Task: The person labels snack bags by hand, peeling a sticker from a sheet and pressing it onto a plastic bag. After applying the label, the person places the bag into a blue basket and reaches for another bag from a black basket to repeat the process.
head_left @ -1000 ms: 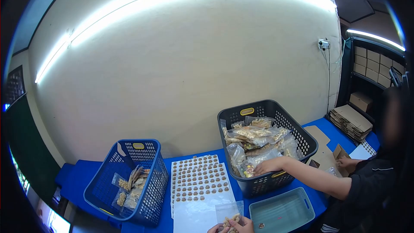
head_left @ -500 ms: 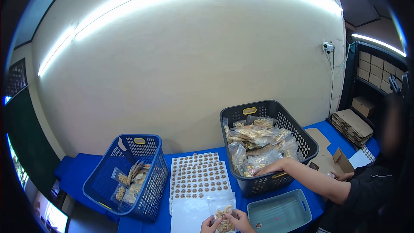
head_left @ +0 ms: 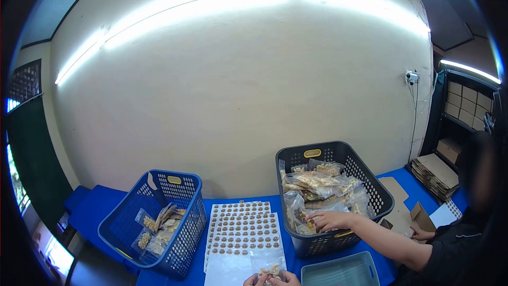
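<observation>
At the bottom edge, my left hand point(head_left: 256, 279) and my right hand point(head_left: 286, 279) are closed on the two sides of a clear plastic bag point(head_left: 271, 270) of pale snack pieces. The bag lies over the lower part of white sheets point(head_left: 244, 229) with rows of small round brown stickers. To the left stands a blue basket point(head_left: 188, 233) with several filled bags inside. A large black basket point(head_left: 312, 244), heaped with filled bags, is to the right. Below it sits a grey-green tray point(head_left: 338, 273), cut off by the frame's lower edge.
At the right, a co-worker point(head_left: 460, 243) in dark clothes has one hand point(head_left: 330, 221) in the black basket and another point(head_left: 422, 234) by an open cardboard box point(head_left: 422, 216). Flattened cardboard point(head_left: 435, 177) is stacked behind, near a shelf of boxes point(head_left: 468, 100).
The view has tilted up, so things sit lower in the frame, and my hands with the bag are nearer the bottom edge. The co-worker's hand has lifted slightly off the bags.
</observation>
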`<state>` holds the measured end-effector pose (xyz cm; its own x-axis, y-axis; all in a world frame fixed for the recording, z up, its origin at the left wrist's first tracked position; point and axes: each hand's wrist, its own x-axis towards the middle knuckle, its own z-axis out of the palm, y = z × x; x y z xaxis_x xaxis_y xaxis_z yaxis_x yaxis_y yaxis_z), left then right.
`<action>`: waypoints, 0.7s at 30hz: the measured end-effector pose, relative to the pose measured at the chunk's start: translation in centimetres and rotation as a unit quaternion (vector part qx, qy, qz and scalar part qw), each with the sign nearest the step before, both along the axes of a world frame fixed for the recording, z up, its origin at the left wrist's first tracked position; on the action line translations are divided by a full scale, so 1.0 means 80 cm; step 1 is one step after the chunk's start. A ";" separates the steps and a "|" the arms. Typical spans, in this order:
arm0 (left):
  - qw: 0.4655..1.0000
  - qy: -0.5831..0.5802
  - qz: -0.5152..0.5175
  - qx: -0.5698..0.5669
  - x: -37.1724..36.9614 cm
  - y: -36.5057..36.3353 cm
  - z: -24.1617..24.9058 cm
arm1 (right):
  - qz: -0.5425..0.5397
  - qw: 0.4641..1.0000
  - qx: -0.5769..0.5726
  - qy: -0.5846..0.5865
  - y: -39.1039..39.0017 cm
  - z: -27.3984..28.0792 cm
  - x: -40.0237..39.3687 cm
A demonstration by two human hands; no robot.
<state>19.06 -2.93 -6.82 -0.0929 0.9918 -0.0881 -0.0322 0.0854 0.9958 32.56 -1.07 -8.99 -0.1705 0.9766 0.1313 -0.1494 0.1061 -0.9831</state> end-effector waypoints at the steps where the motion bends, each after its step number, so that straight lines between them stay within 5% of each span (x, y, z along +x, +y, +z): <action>1: 1.000 -0.007 -0.013 0.020 -0.001 0.003 -0.007 | -0.016 0.999 0.027 0.007 0.003 -0.018 -0.004; 8: 0.998 -0.036 -0.040 0.016 -0.007 0.017 0.001 | 0.021 0.998 -0.061 0.026 0.017 -0.007 0.001; 11: 0.999 -0.013 -0.042 0.005 -0.006 0.025 -0.001 | -0.019 0.995 -0.089 -0.049 0.039 -0.057 0.005; 18: 0.999 -0.007 -0.018 0.031 0.008 0.060 -0.044 | 0.023 0.987 -0.161 0.010 0.087 -0.099 0.008; 21: 0.999 0.027 -0.007 0.023 0.014 0.076 -0.049 | -0.060 0.996 -0.057 0.030 0.102 -0.156 0.004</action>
<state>20.20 3.16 -10.73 -0.0823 0.9959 -0.0373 0.0231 0.0393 0.9990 32.86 7.07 -21.49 -0.0472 0.9986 0.0254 -0.2019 0.0153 -0.9793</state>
